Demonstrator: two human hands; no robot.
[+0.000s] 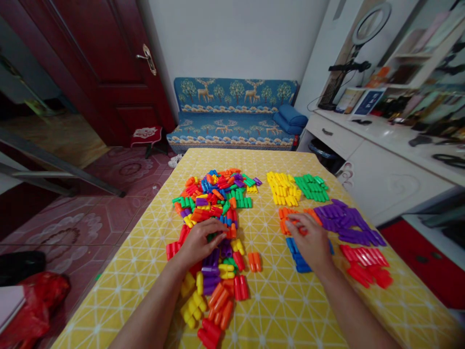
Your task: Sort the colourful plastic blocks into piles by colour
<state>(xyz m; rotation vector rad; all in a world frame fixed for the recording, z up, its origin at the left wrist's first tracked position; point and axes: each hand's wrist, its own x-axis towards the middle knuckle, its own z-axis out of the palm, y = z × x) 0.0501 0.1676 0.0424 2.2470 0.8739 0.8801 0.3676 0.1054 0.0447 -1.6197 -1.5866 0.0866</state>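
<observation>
Yellow cloth with a white triangle pattern covers the table [276, 310] I am looking down on, with a blue sofa [232, 116] printed with deer at the far wall and a dark red door [109, 63] in the upper left. A blue card [368, 102] on the white counter in the upper right carries writing too small for me to read. My left hand [198, 242] lies palm down on the mixed heap of blocks [214, 198] left of centre, fingers pointing right. I cannot tell if it grips a piece. My right hand [308, 240] rests right of centre, its fingertips on the orange blocks [288, 218] and its palm above the blue blocks [298, 259]; whether the fingers pinch one is hidden. Beyond lie yellow blocks [283, 188] and green blocks [312, 188], and to the right purple blocks [345, 223] and red blocks [366, 264], long axes slanting from upper left to lower right. Between my hands an orange pair [254, 261] lies side by side, long axes pointing up the frame.
</observation>
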